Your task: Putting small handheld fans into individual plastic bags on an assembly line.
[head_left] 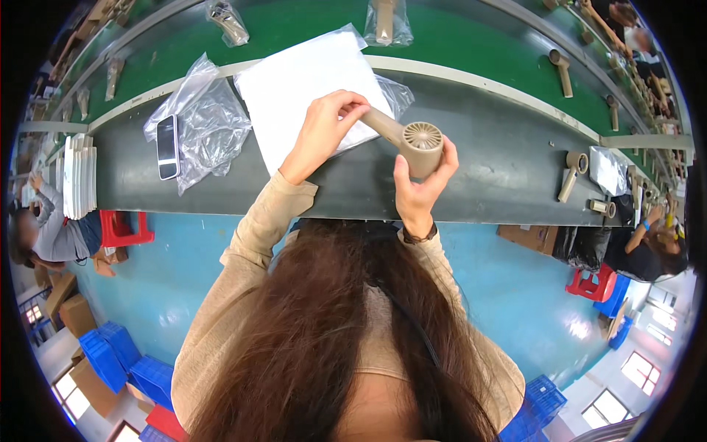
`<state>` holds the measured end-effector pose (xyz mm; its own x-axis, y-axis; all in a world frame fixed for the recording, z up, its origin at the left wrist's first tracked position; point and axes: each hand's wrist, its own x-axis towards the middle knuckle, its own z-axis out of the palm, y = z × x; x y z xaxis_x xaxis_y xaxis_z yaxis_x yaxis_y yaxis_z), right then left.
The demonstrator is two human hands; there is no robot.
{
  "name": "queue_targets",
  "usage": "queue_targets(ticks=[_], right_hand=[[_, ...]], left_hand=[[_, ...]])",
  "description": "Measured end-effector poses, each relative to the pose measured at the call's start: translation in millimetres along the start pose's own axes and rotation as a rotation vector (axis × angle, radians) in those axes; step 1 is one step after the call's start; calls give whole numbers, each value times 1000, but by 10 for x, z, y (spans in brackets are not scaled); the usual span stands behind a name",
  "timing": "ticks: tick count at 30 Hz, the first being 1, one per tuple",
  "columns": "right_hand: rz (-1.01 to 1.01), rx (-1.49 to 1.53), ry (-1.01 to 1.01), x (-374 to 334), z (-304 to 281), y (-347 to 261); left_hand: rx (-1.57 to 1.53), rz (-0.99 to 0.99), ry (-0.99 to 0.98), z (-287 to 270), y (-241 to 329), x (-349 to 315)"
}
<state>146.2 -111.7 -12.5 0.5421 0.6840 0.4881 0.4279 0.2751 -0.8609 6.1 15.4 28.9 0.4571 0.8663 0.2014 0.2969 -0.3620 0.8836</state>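
Observation:
A beige hair dryer (422, 153) is held between my two hands above the dark worktop, its round ribbed vent facing up. My left hand (322, 131) pinches the end of its handle, which points to the upper left. Around the barrel, my right hand (426, 193) wraps its fingers and thumb from the right and below. Beneath my left hand lies a stack of white sheets (294, 81). Crumpled clear plastic bags (213, 121) lie left of the stack, with a phone (168, 147) at their edge.
Beyond the worktop (493, 173) runs a green conveyor belt (456, 40) carrying a bagged hair dryer (384, 20) and a bare one (562, 72). More hair dryers (571, 177) lie at the right end. White panels (79, 177) stand at the left. Co-workers sit at both sides.

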Motion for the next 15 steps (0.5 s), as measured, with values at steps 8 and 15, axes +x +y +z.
queue_targets(ticks=[8,15], right_hand=[[-270,34,-251,252,173,-34],[-53,361,123,131,304,98]], left_hand=[[-514,-124,-86,-33,-115,84],[-620,-95,-89,-124,-9,88]])
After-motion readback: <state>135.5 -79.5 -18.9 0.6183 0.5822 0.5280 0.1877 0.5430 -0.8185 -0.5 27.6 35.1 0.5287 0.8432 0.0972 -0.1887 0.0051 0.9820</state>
